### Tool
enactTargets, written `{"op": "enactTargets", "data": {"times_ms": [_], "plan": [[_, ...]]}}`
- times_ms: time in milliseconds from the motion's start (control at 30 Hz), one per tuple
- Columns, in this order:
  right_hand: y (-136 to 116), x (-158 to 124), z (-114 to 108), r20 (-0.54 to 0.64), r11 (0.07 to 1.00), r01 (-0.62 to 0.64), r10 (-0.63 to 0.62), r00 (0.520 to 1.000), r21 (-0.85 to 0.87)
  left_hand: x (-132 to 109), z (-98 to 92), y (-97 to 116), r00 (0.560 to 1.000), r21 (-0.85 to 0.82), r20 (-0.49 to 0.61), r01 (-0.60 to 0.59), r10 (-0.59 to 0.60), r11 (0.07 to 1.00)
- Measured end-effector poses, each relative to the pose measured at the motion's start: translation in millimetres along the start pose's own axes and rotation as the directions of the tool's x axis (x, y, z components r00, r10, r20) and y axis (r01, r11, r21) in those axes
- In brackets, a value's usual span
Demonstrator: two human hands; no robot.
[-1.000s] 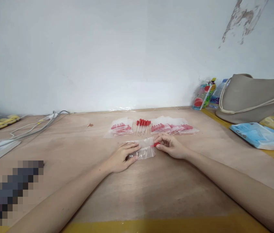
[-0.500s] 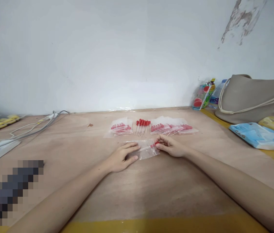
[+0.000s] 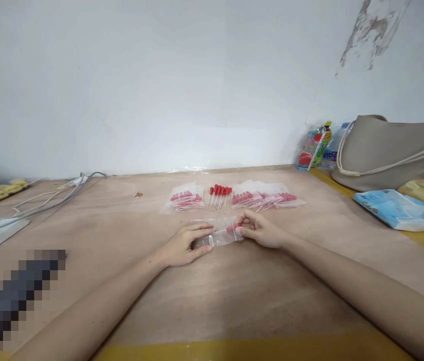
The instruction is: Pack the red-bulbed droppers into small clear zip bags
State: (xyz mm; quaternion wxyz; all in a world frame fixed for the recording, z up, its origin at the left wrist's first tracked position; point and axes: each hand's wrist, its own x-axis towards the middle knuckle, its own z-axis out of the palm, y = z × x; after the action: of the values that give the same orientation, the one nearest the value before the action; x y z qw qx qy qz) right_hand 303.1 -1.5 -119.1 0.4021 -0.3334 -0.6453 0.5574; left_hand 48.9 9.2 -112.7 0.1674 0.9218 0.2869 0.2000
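A clear zip bag (image 3: pixel 217 239) lies on the table in front of me, its mouth toward the right. My left hand (image 3: pixel 188 244) holds the bag's left part, thumb on the near side and fingers on the far side. Inside the bag is a dropper with a red bulb (image 3: pixel 230 228). The thumb and fingertips of my right hand (image 3: pixel 260 229) are pinched on a red bulb at the mouth; they hide part of it. Just beyond stand loose red-bulbed droppers (image 3: pixel 220 191) in a row, lying flat between two groups of filled bags (image 3: pixel 187 198).
More filled bags (image 3: pixel 268 199) lie right of the loose droppers. Bottles (image 3: pixel 309 150), a grey bag (image 3: pixel 388 155) and a blue packet (image 3: pixel 400 209) are at the right. Cables (image 3: pixel 57 200) and a power strip (image 3: pixel 5 233) are at the left. A white wall (image 3: pixel 197 100) stands behind.
The red-bulbed dropper has slid left, farther into the zip bag. My right hand has moved slightly left with it, while my left hand stays on the bag.
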Motion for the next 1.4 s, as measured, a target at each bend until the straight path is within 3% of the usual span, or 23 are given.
{"op": "enactTargets", "data": {"times_ms": [233, 600, 1033, 1200, 1400], "plan": [[3.1, 1.3, -18.5, -0.002, 0.996, -0.047, 0.047, 0.999, -0.073, -3.2, -10.3, -1.1, 0.999, -0.069, 0.025, 0.045, -0.043, 0.997], [0.8, 1.2, -26.2, 0.114, 0.976, 0.056, -0.032, 0.993, -0.211, -5.0, -8.2, -7.4, 1.000, -0.071, 0.005, 0.007, -0.006, 0.997], [6.2, 3.8, -16.5, -0.052, 0.943, 0.080, -0.102, 0.993, -0.322, -4.2, -6.1, -7.9, 1.000, -0.079, 0.014, -0.004, 0.006, 0.997], [8.9, 3.6, -22.2, 0.014, 0.970, 0.040, -0.038, 0.999, -0.240, -4.2, -7.5, -6.4, 0.999, -0.083, 0.035, 0.009, -0.006, 0.996], [-0.6, 3.2, -23.0, -0.012, 0.953, 0.022, -0.027, 1.000, -0.301, -4.0, -8.3, -6.7, 0.999, -0.084, 0.040, 0.008, -0.005, 0.996]]}}
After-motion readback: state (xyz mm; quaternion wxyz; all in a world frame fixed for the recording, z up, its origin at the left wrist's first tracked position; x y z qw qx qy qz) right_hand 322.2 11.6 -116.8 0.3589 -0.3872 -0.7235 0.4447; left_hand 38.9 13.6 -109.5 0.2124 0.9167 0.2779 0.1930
